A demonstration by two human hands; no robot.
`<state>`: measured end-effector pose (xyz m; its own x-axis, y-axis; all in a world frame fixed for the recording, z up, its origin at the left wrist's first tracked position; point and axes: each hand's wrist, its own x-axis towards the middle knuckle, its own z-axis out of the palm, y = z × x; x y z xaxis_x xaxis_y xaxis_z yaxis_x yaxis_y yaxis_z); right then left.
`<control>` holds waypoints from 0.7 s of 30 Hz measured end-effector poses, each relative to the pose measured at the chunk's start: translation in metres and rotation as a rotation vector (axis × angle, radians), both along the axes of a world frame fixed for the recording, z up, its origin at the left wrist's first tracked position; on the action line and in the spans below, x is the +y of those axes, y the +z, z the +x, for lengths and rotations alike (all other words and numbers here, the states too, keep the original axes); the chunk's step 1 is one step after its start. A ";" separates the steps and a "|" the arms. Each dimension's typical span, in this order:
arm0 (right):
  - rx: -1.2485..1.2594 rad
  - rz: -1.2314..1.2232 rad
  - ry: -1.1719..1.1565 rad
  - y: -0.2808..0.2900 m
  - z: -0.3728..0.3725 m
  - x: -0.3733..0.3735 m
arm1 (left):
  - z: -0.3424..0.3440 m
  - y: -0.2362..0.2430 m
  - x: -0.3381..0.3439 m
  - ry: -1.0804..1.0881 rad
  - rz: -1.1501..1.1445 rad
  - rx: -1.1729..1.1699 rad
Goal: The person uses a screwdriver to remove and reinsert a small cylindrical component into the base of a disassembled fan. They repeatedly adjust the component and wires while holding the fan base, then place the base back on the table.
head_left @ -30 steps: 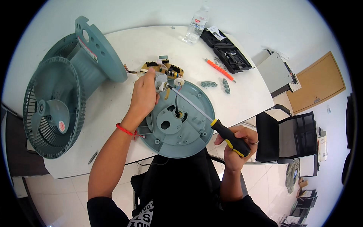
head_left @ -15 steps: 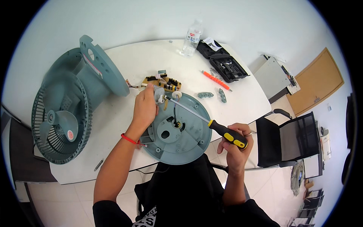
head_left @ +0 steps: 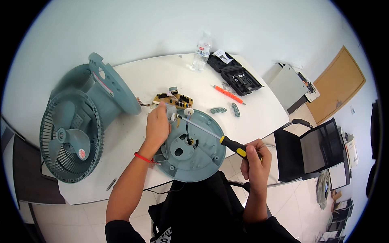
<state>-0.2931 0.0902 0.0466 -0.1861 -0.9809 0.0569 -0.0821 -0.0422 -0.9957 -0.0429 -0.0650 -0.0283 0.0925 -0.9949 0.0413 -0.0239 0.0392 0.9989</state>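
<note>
My right hand point(head_left: 257, 163) is closed around the black and yellow handle of a long screwdriver point(head_left: 206, 131). The blade slants up and left, its tip at a small grey and white motor-like part point(head_left: 172, 114). That part is gripped in my left hand point(head_left: 157, 128), whose wrist wears a red cord. Below them lies the round grey-green fan base point(head_left: 190, 162), inside face up, with a cable through its middle. A tan circuit board point(head_left: 172, 99) with black components and wires sits just beyond the left hand. Whether the tip sits in a screw is too small to tell.
The fan body with its grille point(head_left: 72, 135) stands at the table's left. Farther back are a water bottle point(head_left: 201, 52), an open black tool case point(head_left: 240, 80) and an orange-handled screwdriver point(head_left: 229, 94). Two small grey-green pieces point(head_left: 218, 110) lie nearby. A black chair point(head_left: 310, 152) is at the right.
My right hand has changed its hold, fingers now wrapped farther over the end of the screwdriver handle. The whole view has shifted slightly. My left hand still holds the small part.
</note>
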 end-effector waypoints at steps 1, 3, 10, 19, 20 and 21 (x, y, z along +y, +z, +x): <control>-0.014 -0.035 0.009 0.001 -0.002 0.002 | -0.002 0.003 0.002 0.005 0.001 -0.004; 0.172 -0.147 -0.004 0.003 -0.004 0.002 | -0.001 0.006 0.002 -0.001 0.030 -0.017; 0.427 -0.311 0.021 -0.009 -0.021 -0.004 | 0.001 -0.018 -0.011 0.016 -0.095 -0.199; 0.601 -0.712 -0.011 -0.021 -0.021 -0.013 | 0.002 -0.017 -0.011 -0.002 -0.087 -0.159; 0.486 -0.615 -0.052 -0.025 -0.019 -0.010 | 0.001 -0.012 -0.008 -0.009 -0.067 -0.136; 0.368 -0.518 -0.089 -0.027 -0.015 -0.009 | 0.002 -0.007 -0.005 -0.013 -0.046 -0.115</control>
<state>-0.3086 0.0808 0.0200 -0.1431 -0.7907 0.5953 -0.4403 -0.4879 -0.7538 -0.0413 -0.0696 -0.0349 0.0718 -0.9928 0.0963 -0.1374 0.0858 0.9868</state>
